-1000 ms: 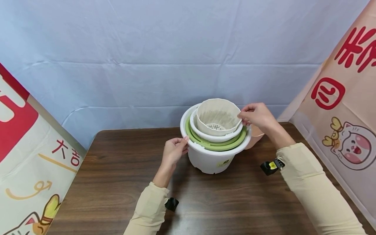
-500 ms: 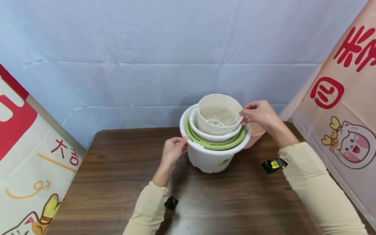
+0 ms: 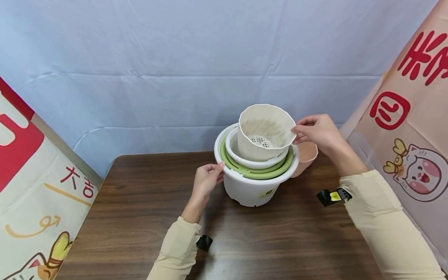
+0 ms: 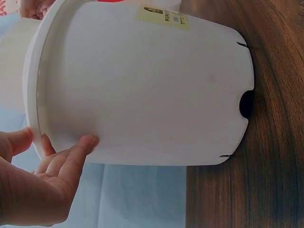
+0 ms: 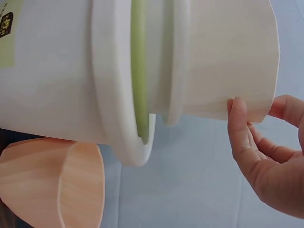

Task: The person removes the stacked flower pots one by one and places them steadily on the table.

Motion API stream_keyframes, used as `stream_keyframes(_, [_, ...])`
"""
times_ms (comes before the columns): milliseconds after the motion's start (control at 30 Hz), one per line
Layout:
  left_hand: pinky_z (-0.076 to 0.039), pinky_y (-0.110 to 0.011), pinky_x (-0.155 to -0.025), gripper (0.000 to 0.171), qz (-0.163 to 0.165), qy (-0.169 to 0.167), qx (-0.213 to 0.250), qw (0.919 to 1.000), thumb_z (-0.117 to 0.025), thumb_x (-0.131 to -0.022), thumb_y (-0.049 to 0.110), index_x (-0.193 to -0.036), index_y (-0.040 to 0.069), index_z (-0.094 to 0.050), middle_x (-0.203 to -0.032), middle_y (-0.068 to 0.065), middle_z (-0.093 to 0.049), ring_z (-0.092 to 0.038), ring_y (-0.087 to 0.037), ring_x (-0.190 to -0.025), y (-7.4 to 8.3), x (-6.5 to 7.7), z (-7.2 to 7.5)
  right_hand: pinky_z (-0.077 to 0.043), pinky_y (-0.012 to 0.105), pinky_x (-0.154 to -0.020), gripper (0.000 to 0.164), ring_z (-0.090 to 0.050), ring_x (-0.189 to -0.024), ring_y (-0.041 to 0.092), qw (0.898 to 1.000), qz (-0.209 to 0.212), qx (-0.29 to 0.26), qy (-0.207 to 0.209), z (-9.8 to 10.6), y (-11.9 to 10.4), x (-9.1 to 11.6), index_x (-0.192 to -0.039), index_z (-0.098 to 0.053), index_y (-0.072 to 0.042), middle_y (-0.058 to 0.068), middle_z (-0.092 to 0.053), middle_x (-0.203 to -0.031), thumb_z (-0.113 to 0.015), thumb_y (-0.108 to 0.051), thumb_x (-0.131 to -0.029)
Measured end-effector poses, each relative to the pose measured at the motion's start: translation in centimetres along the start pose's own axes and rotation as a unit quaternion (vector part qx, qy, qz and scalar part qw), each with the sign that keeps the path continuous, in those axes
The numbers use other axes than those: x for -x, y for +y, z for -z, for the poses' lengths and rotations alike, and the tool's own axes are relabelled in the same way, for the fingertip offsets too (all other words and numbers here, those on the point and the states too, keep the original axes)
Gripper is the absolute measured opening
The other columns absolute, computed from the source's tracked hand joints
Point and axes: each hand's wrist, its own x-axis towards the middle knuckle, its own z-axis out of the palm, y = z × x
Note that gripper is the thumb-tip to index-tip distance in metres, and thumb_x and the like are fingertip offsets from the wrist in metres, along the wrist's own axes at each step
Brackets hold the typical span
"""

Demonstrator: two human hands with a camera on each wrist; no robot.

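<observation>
A large white flowerpot [image 3: 245, 192] stands upright on the table, with a green pot [image 3: 241, 170] and a smaller white pot [image 3: 233, 149] nested inside it. My left hand [image 3: 206, 179] pinches the large pot's rim at its left; in the left wrist view the thumb lies on the rim and the fingers [image 4: 71, 159] lie against the outer wall. With the thumb and fingers of my right hand [image 3: 316, 132] I pinch the rim of a cream flowerpot [image 5: 228, 52]. This pot has a perforated bottom and rises well above the nested stack, its lower part still inside the smaller white pot.
A peach-coloured pot [image 3: 305, 158] stands on the wooden table [image 3: 147, 202] just right of the stack, partly hidden behind it. A pale cloth backdrop [image 3: 157, 97] hangs at the table's far edge. Printed banners [image 3: 413, 128] hang at both sides.
My right hand has moved up and slightly right, drawing the cream flowerpot higher out of the stack. The left hand and the large white pot stay in place.
</observation>
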Motion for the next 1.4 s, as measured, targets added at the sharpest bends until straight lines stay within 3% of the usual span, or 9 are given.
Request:
stream_keyframes(233, [-0.052, -0.035, -0.079, 0.030, 0.002, -0.001, -0.001, 1.0000, -0.060, -0.090, 0.020, -0.096, -0.010, -0.061, -0.097, -0.021, -0.066, -0.062, -0.025, -0.095, 0.0, 0.0, 0.0, -0.056, 0.029, -0.060, 0.022, -0.064, -0.056, 0.016, 1.000, 0.025, -0.010, 0.014, 0.7, -0.8, 0.6, -0.096, -0.051, 0.016, 0.002, -0.063, -0.067, -0.058, -0.001, -0.085])
stream_keyframes(533, [-0.050, -0.041, -0.084, 0.030, 0.003, -0.002, 0.000, 1.0000, -0.061, -0.090, 0.020, -0.097, -0.009, -0.061, -0.098, -0.021, -0.065, -0.062, -0.025, -0.095, 0.0, 0.0, 0.1, -0.056, 0.030, -0.059, 0.006, -0.064, -0.055, 0.018, 0.997, 0.041, -0.032, 0.051, 1.4, -2.1, 1.9, -0.080, -0.061, 0.002, 0.003, -0.063, -0.067, -0.062, -0.002, -0.083])
stream_keyframes(767, [-0.051, -0.039, -0.082, 0.031, 0.001, -0.002, 0.001, 1.0000, -0.060, -0.090, 0.020, -0.097, -0.010, -0.060, -0.097, -0.022, -0.065, -0.062, -0.026, -0.095, 0.0, 0.0, 0.1, -0.055, 0.026, -0.060, 0.011, -0.065, -0.057, 0.016, 0.995, 0.050, -0.010, 0.080, 2.2, -2.8, 2.7, -0.074, -0.065, -0.012, -0.001, -0.063, -0.069, -0.065, -0.009, -0.084])
stream_keyframes(1000, [-0.049, -0.043, -0.084, 0.031, 0.001, -0.004, 0.003, 1.0000, -0.060, -0.090, 0.020, -0.097, -0.010, -0.060, -0.097, -0.022, -0.065, -0.063, -0.026, -0.095, 0.1, 0.0, 0.0, -0.055, 0.024, -0.059, 0.013, -0.065, -0.057, 0.015, 0.994, 0.052, -0.009, 0.100, 3.2, -3.2, 3.5, -0.072, -0.066, -0.016, -0.002, -0.063, -0.071, -0.065, -0.011, -0.084])
stream_keyframes(1400, [-0.052, -0.037, -0.080, 0.030, -0.001, -0.004, -0.005, 1.0000, -0.060, -0.090, 0.020, -0.097, -0.009, -0.061, -0.097, -0.022, -0.065, -0.063, -0.025, -0.094, 0.1, -0.2, 0.1, -0.054, 0.021, -0.056, 0.019, -0.065, -0.057, 0.012, 0.993, 0.037, 0.002, 0.116, 5.5, -3.2, 4.3, -0.070, -0.067, -0.025, -0.007, -0.063, -0.068, -0.065, -0.014, -0.085])
